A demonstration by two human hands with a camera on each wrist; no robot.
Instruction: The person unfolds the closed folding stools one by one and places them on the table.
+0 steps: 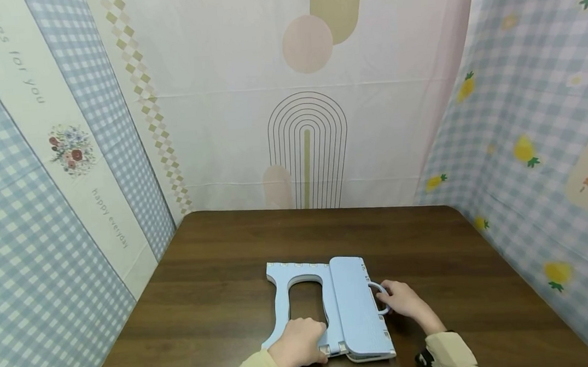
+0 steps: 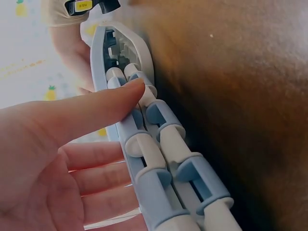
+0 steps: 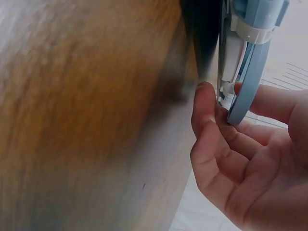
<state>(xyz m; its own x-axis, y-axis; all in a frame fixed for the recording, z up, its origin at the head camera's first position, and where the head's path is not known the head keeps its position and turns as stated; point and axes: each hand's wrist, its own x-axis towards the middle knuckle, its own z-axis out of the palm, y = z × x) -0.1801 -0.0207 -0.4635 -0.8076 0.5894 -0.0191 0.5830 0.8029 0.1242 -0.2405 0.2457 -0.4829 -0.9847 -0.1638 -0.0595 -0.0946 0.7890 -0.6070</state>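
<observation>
A light blue plastic folding stool (image 1: 360, 306) lies folded flat near the front of the table. My left hand (image 1: 300, 343) grips the near edge of its cut-out leg panel (image 1: 281, 302), thumb along the side and fingers over the face. In the left wrist view, that thumb (image 2: 108, 103) presses beside a row of blue and white hinge knuckles (image 2: 166, 142). At the stool's right side, my right hand (image 1: 403, 299) holds the curved carry handle (image 1: 380, 292). The right wrist view shows the fingers (image 3: 204, 108) curled about this handle (image 3: 250, 82).
The dark brown wooden table (image 1: 218, 252) extends beyond the stool on all sides. A pale printed cloth (image 1: 222, 126) hangs behind it, with checked cloths (image 1: 506, 86) at left and right. A dark band (image 1: 425, 359) circles the right wrist.
</observation>
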